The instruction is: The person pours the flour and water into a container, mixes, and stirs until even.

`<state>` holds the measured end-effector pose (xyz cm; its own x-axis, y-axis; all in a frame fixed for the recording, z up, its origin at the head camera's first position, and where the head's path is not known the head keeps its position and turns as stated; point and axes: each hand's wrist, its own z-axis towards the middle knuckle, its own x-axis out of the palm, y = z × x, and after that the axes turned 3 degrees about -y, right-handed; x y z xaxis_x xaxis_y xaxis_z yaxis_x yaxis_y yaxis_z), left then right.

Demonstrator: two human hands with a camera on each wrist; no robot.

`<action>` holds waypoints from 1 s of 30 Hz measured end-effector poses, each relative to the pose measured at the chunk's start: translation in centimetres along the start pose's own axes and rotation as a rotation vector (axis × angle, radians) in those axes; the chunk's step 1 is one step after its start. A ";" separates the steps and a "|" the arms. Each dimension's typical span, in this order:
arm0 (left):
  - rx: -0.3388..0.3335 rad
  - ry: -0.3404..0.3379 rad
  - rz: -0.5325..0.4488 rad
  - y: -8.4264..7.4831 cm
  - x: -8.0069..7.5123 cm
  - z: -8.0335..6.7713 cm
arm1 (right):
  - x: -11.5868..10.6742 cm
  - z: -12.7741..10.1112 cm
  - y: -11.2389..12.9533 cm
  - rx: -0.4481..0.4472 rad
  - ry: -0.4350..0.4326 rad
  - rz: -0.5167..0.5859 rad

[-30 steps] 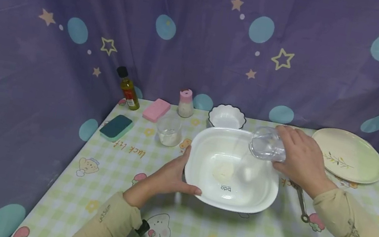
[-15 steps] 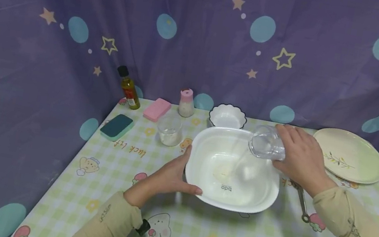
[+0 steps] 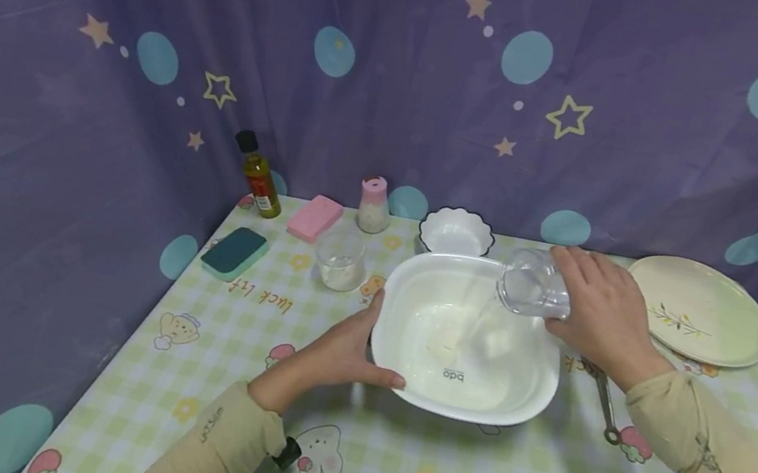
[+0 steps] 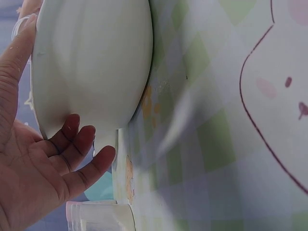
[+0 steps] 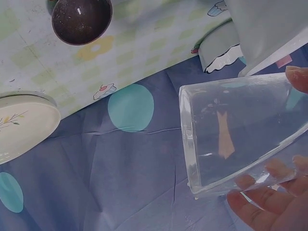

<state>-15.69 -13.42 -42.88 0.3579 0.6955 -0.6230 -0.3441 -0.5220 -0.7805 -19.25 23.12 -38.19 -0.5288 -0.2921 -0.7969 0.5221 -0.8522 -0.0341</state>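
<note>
A white basin (image 3: 458, 394) stands on the checked tablecloth in the head view, with shallow liquid and a pale patch at its bottom. My left hand (image 3: 344, 349) grips its left rim, thumb on the near edge; the left wrist view shows fingers (image 4: 79, 139) against the outer wall. Above the basin's right side, my right hand (image 3: 602, 310) holds a clear cup (image 3: 534, 285) tipped to the left. A thin stream of water runs from its mouth into the basin. In the right wrist view, the thumb and fingers lie on opposite sides of the cup (image 5: 240, 130).
Behind stand an oil bottle (image 3: 261, 180), pink sponge (image 3: 314, 218), pink-topped shaker (image 3: 374, 206) and scalloped bowl (image 3: 456, 233). A clear cup with white contents (image 3: 340, 268) and a green sponge (image 3: 235, 253) are left. Right are an oval plate (image 3: 701, 310) and a dark handle (image 3: 607, 412).
Water keeps running from the tipped cup, and the liquid in the basin appears to spread. Both hands stay almost where they were.
</note>
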 end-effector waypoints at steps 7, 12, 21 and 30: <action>0.016 0.000 -0.012 0.1 0.0 0.0 | -0.1 0.1 0.0 -0.002 0.007 -0.001; 0.020 0.000 -0.010 0.1 0.0 0.1 | -0.1 0.1 0.0 -0.014 -0.005 -0.005; -0.002 0.003 -0.003 -0.2 -0.1 0.0 | 0.0 0.0 0.0 -0.009 0.004 -0.014; 0.000 0.002 -0.004 -0.2 -0.1 0.0 | 0.0 -0.1 0.1 0.004 0.028 -0.020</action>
<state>-15.65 -13.39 -42.67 0.3612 0.6967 -0.6198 -0.3426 -0.5191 -0.7831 -19.16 23.09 -38.19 -0.5199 -0.2631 -0.8127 0.5091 -0.8594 -0.0475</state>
